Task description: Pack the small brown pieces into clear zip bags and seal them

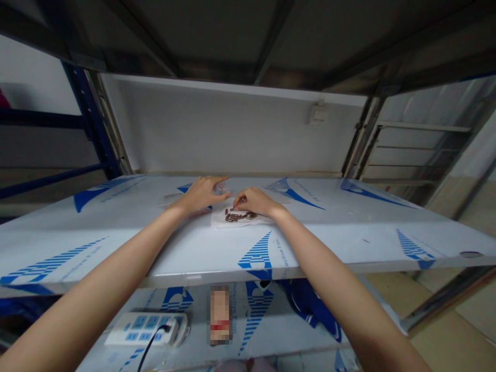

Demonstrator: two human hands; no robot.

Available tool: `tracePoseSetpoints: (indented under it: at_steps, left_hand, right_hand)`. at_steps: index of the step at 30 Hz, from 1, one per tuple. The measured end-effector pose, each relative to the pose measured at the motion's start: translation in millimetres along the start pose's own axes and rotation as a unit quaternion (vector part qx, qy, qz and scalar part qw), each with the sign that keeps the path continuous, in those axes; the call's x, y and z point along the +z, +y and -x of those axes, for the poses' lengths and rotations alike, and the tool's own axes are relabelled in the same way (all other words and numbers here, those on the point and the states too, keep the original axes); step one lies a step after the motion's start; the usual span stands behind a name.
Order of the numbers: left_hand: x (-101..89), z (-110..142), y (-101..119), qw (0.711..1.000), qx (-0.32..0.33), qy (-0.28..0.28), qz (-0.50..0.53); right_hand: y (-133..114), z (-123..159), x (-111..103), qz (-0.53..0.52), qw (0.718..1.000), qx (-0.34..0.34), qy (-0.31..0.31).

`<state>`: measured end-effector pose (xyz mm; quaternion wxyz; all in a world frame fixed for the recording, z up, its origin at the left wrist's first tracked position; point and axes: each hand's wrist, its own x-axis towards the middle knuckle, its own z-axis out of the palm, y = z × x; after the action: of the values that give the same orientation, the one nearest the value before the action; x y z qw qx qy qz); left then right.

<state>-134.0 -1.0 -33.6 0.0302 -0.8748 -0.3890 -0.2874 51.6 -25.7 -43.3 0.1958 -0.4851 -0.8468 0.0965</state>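
Both my arms reach out over a white shelf board (329,232) printed with blue marks. My left hand (201,194) rests on the board with its fingers curled around a small clear thing (222,190) I cannot name. My right hand (256,201) is pinched on a small thin item at its fingertips. Just under that hand, several small dark brown pieces (234,216) lie on a white sheet (225,222).
A lower shelf holds a white power strip (145,328) with a black cable plugged in and a blue cloth (310,305). Metal rack posts (360,137) stand at the back corners. A grey shelf underside hangs overhead.
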Motion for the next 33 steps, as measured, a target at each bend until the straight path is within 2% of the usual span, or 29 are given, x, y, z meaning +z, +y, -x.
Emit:
tracePoseSetpoints:
  at_steps: [4, 7, 11, 13, 15, 21, 25, 27, 28, 30, 33]
  left_hand:
    - [2.0, -1.6, -4.1, 0.998, -0.001, -0.006, 0.061]
    - [3.5, -2.5, -6.0, 0.995, 0.003, -0.004, 0.099]
    - [5.1, -2.1, -4.5, 0.991, 0.006, 0.000, 0.132]
    - [5.5, -1.3, -2.5, 0.990, 0.008, -0.003, 0.142]
    - [6.0, -0.6, -0.6, 0.989, 0.015, -0.011, 0.149]
    - [7.3, 1.0, 1.9, 0.984, 0.026, -0.017, 0.173]
    - [7.2, 1.3, 0.9, 0.981, 0.017, -0.001, 0.192]
    - [6.9, 0.7, -0.3, 0.980, 0.013, 0.023, 0.200]
    - [6.6, 0.3, -1.1, 0.978, 0.012, 0.037, 0.205]
    - [6.1, -0.7, -2.7, 0.973, 0.014, 0.061, 0.222]
    - [5.7, -1.9, -5.0, 0.967, 0.022, 0.081, 0.240]
  right_hand:
    - [0.5, 2.1, -1.0, 0.040, 0.999, 0.002, 0.009]
    - [0.4, 3.2, -5.5, 0.054, 0.998, 0.008, 0.042]
    - [2.7, 1.5, -18.0, 0.006, 0.988, 0.022, 0.151]
    - [3.3, -0.5, -22.9, -0.033, 0.976, 0.005, 0.216]
    - [1.8, -2.3, -24.1, -0.059, 0.966, -0.023, 0.250]
    - [-6.7, -5.5, -14.9, -0.051, 0.971, -0.056, 0.225]
    - [0.6, -8.1, -11.3, -0.080, 0.960, 0.002, 0.267]
    - [5.2, -9.1, -8.0, -0.095, 0.964, 0.029, 0.247]
    - [6.4, -9.3, -5.5, -0.103, 0.971, 0.026, 0.212]
    - [5.8, -9.4, 0.7, -0.115, 0.987, -0.007, 0.110]
    - [-0.5, -9.3, 9.4, -0.109, 0.992, -0.053, -0.019]
